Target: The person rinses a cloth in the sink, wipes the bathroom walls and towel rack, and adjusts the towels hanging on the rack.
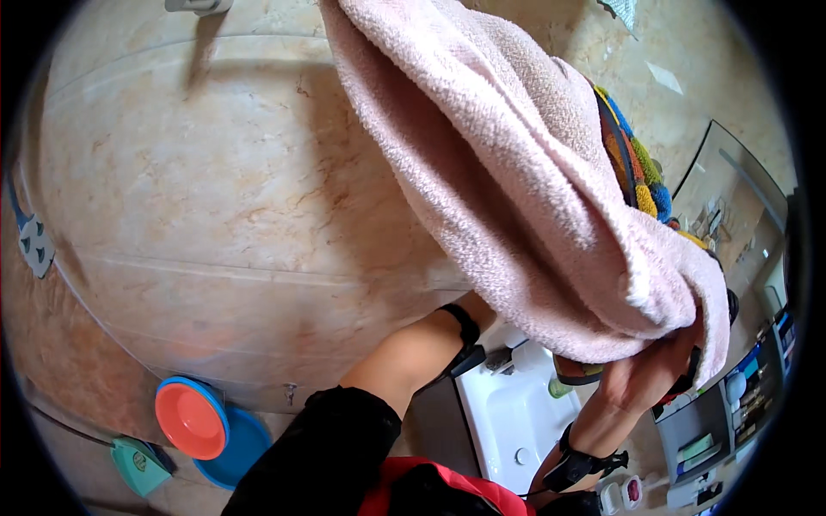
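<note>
A large pale pink towel (516,163) hangs in folds across the upper middle and right of the view. At its lower right corner my right hand (641,378) is closed on the gathered cloth, its fingertips covered by the folds. My left forearm reaches up behind the towel's lower edge, and the cloth hides that hand entirely. Behind the pink towel, a multicoloured towel (641,168) with a dark edge shows at the right. Dark bands sit on both of my wrists.
A white washbasin (499,417) lies below my arms. To the right are a wall mirror (731,206) and grey shelves (701,430) with toiletries. An orange basin (191,420), blue basins (237,451) and a green dustpan (138,464) are at lower left. Marble-patterned tiles cover the wall.
</note>
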Action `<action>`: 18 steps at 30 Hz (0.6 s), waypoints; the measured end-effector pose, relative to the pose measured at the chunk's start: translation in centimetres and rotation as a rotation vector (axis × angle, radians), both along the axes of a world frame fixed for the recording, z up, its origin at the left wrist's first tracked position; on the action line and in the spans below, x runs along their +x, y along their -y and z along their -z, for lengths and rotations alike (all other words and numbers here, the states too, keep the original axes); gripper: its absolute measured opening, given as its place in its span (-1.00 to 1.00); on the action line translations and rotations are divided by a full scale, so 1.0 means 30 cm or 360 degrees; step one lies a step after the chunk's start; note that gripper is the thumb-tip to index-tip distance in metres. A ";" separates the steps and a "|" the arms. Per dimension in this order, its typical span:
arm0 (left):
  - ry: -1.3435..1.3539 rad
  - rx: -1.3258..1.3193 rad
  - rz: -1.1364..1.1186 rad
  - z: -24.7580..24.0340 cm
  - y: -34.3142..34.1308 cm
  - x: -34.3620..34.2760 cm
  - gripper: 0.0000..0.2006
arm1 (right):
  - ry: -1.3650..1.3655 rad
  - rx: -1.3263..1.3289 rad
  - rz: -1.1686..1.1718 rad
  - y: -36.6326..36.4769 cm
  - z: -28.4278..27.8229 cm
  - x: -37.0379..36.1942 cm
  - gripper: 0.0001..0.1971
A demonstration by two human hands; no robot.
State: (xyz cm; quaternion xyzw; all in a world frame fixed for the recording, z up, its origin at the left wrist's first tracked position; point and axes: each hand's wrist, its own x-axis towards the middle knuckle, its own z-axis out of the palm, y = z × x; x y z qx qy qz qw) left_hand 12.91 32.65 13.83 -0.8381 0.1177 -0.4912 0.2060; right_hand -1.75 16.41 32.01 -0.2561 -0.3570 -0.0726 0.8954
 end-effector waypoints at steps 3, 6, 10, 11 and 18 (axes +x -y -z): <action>-0.0030 0.0159 -0.0049 0.071 -0.042 -0.057 -0.49 | -0.0069 0.0010 -0.0029 0.001 0.032 0.007 -0.46; -0.0039 0.0266 -0.0154 0.131 -0.149 -0.183 -0.50 | -0.0051 -0.0016 -0.0171 -0.004 0.053 0.025 -0.48; -0.0033 0.0344 -0.0515 0.182 -0.363 -0.413 -0.50 | -0.0165 0.0072 -0.0105 -0.014 0.066 0.049 -0.53; -0.0017 0.0279 -0.0582 0.188 -0.415 -0.482 -0.51 | -0.0217 0.0123 -0.0112 -0.016 0.068 0.054 -0.53; 0.0361 -0.0567 -0.1062 0.212 -0.680 -1.107 -0.34 | -0.0284 0.0184 0.0000 -0.024 0.088 0.072 -0.52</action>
